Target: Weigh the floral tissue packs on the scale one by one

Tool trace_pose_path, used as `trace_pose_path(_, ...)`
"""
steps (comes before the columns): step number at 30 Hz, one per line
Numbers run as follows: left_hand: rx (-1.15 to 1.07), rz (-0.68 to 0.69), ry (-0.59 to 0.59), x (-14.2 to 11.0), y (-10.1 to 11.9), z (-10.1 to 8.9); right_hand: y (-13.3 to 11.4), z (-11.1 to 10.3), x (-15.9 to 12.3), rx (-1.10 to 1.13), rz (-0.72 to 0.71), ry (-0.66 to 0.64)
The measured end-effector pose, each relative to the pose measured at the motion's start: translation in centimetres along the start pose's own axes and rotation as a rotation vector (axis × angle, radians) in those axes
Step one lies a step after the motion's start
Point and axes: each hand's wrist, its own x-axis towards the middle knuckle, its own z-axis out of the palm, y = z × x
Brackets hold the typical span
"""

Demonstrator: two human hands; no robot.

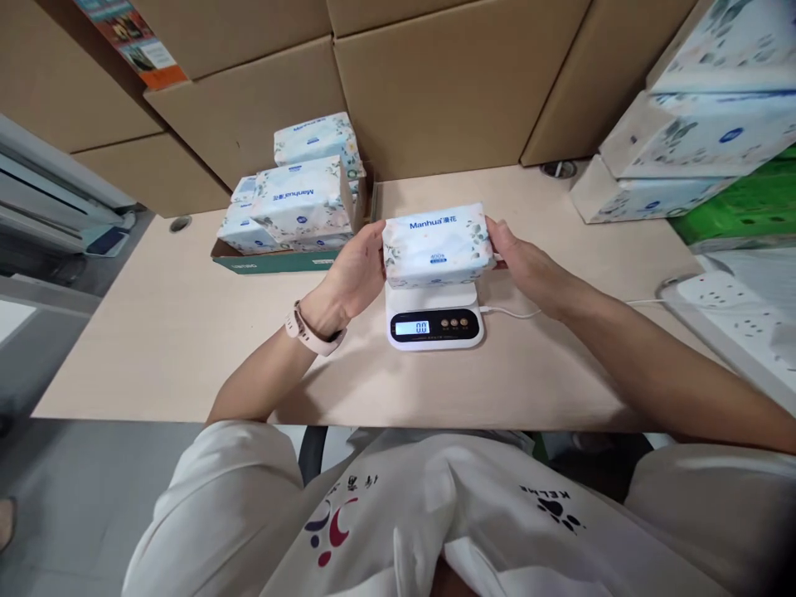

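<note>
Fingers (375,236) of the left hand (356,274) and of the right hand (519,255) pinch a tissue pack (435,242) between them by its ends, some tips hidden behind it. The pack is over the white scale (434,326), covering the rear part; whether they touch is unclear. The display (413,328) reads 0.0. At right, stacked packs (702,137) are cut off by the view's edge.

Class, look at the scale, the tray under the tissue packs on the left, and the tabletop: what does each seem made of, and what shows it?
Scale: probably glossy white plastic; smooth, rounded edges.
Tray: likely green-printed cardboard; thin, straight-folded wall.
Tabletop: seemingly matte wood-look laminate, faint grain; solid wood can't be excluded.
</note>
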Motion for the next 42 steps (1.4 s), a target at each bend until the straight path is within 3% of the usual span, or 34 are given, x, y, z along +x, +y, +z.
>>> trace_pose_path(3,0.111,0.018,0.119,0.2,-0.6,-1.5,0.5,0.1,-1.2,-0.016,0.079,0.082)
trace_pose_path(7,0.182,-0.013,0.265,-1.1,-2.6,-3.0,1.4,0.7,-3.8,-0.056,-0.085,0.345)
trace_pose_path(10,0.189,0.051,0.299,-2.3,-4.7,-3.7,2.4,1.1,-5.3,-0.082,-0.188,0.425)
trace_pose_path(14,0.181,0.146,0.315,-2.9,-6.7,-4.5,3.4,1.0,-5.6,-0.102,-0.245,0.419)
trace_pose_path(20,0.097,0.178,0.311,-2.8,-8.0,-4.8,3.5,0.6,-5.7,-0.138,-0.258,0.402)
trace_pose_path(36,0.096,0.220,0.298,-2.5,-8.9,-4.4,5.4,-0.5,-5.1,-0.151,-0.383,0.387)
trace_pose_path(39,0.106,0.226,0.285,-2.6,-8.9,-4.4,5.0,-0.4,-5.2,-0.128,-0.433,0.361)
trace_pose_path(42,0.110,0.220,0.283,-2.7,-8.8,-4.2,4.1,0.0,-5.6,-0.124,-0.388,0.350)
